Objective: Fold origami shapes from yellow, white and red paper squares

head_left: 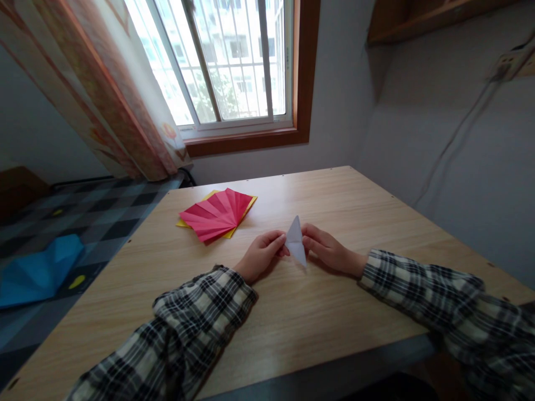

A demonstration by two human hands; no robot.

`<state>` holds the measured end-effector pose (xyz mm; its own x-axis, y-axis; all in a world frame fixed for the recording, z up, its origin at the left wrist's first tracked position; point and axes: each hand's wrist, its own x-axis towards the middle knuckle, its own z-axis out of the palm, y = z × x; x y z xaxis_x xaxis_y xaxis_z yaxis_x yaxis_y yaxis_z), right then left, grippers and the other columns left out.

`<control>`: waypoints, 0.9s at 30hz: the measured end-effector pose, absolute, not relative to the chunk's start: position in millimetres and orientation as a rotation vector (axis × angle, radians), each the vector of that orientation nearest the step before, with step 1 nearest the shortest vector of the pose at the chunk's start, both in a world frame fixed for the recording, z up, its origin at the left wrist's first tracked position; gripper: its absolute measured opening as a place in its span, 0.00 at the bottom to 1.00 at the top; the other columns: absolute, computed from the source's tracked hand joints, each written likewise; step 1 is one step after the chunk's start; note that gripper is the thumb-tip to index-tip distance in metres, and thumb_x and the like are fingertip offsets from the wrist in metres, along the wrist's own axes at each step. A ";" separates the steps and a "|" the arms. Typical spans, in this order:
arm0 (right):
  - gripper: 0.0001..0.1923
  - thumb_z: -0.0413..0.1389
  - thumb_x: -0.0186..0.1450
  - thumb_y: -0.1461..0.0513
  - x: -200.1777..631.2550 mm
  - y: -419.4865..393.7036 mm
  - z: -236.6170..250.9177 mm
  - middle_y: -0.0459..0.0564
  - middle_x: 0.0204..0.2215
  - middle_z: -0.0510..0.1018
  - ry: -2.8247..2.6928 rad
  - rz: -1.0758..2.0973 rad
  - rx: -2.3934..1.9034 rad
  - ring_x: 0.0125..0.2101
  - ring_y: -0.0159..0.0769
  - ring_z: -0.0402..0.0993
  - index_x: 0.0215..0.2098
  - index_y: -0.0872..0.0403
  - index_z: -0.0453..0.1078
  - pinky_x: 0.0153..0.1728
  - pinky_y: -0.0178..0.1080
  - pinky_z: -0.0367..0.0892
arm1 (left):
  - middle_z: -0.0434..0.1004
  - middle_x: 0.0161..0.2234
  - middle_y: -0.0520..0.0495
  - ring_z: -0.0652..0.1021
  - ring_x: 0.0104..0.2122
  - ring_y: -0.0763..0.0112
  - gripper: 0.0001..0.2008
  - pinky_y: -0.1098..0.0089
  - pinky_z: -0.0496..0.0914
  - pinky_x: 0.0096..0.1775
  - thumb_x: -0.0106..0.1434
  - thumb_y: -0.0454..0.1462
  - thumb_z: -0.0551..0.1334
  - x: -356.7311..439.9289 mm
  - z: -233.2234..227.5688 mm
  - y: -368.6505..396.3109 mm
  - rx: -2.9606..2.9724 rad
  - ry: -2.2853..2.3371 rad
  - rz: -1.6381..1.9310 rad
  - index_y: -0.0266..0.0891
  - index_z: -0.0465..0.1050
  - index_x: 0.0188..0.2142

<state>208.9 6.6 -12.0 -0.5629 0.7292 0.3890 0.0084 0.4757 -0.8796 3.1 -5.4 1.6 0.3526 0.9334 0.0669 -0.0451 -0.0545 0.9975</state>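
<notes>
A small piece of folded white paper point(296, 243) is held upright just above the table, with a pointed top and a pointed lower end. My left hand point(264, 250) pinches its left side between thumb and fingers. On the other side, my right hand point(328, 248) has its fingers closed at the paper's right edge; part of those fingers is hidden behind the paper. Beyond my left hand lies a pleated red paper fan shape point(221, 214), resting on yellow paper point(182, 223).
The pale wooden table point(334, 328) reaches toward the window point(234, 61). On a checked cloth point(137, 203) to the left lies a folded blue paper point(45, 267). A cord point(453, 131) hangs along the right wall, and a curtain point(121, 100) hangs at the left.
</notes>
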 end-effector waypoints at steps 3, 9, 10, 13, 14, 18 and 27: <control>0.19 0.48 0.72 0.46 209.0 6.3 -11.9 0.48 0.33 0.72 -1.939 1.152 -0.607 0.32 0.34 0.67 0.43 0.53 0.67 0.33 0.37 0.66 | 0.74 0.25 0.51 0.71 0.26 0.74 0.17 0.73 0.64 0.31 0.60 0.50 0.66 2.9 1.2 -5.0 1.363 0.867 0.981 0.37 0.75 0.31; 0.18 0.45 0.74 0.48 207.5 6.3 -15.1 0.48 0.34 0.71 -1.939 1.193 -0.570 0.32 0.34 0.66 0.44 0.53 0.66 0.33 0.37 0.66 | 0.73 0.26 0.51 0.71 0.28 0.74 0.17 0.73 0.64 0.31 0.59 0.50 0.68 3.8 5.0 -7.1 1.308 0.832 0.965 0.36 0.75 0.32; 0.18 0.45 0.74 0.48 206.8 6.1 -15.9 0.48 0.34 0.71 -1.925 1.206 -0.560 0.31 0.33 0.66 0.44 0.53 0.66 0.33 0.36 0.66 | 0.72 0.26 0.51 0.71 0.28 0.74 0.18 0.74 0.64 0.31 0.58 0.50 0.68 4.1 5.4 -7.5 1.294 0.824 0.969 0.36 0.75 0.32; 0.16 0.44 0.75 0.50 203.9 4.5 -18.7 0.46 0.33 0.71 -1.854 1.285 -0.520 0.29 0.31 0.66 0.45 0.52 0.64 0.30 0.35 0.66 | 0.72 0.26 0.52 0.71 0.28 0.75 0.18 0.74 0.64 0.32 0.58 0.49 0.68 4.3 5.1 -7.9 1.275 0.817 0.980 0.36 0.74 0.33; 0.15 0.44 0.75 0.50 203.0 3.7 -19.5 0.46 0.33 0.71 -1.826 1.320 -0.512 0.28 0.31 0.67 0.45 0.52 0.64 0.29 0.35 0.66 | 0.72 0.26 0.52 0.71 0.28 0.75 0.18 0.73 0.64 0.32 0.58 0.50 0.68 4.1 4.8 -7.7 1.283 0.822 0.979 0.36 0.74 0.33; 0.14 0.44 0.75 0.50 200.5 -0.3 -20.3 0.45 0.32 0.71 -1.760 1.371 -0.535 0.26 0.31 0.68 0.45 0.50 0.62 0.26 0.35 0.67 | 0.73 0.26 0.51 0.72 0.28 0.73 0.19 0.72 0.65 0.34 0.59 0.50 0.67 2.4 4.0 -6.8 1.321 0.846 0.975 0.35 0.75 0.34; 0.14 0.46 0.74 0.51 200.7 -0.7 -12.3 0.45 0.29 0.71 -1.864 0.888 -0.733 0.28 0.34 0.67 0.49 0.51 0.63 0.29 0.37 0.66 | 0.73 0.25 0.51 0.71 0.28 0.74 0.20 0.73 0.63 0.33 0.57 0.51 0.69 1.7 2.5 -6.9 1.272 0.850 0.988 0.35 0.73 0.30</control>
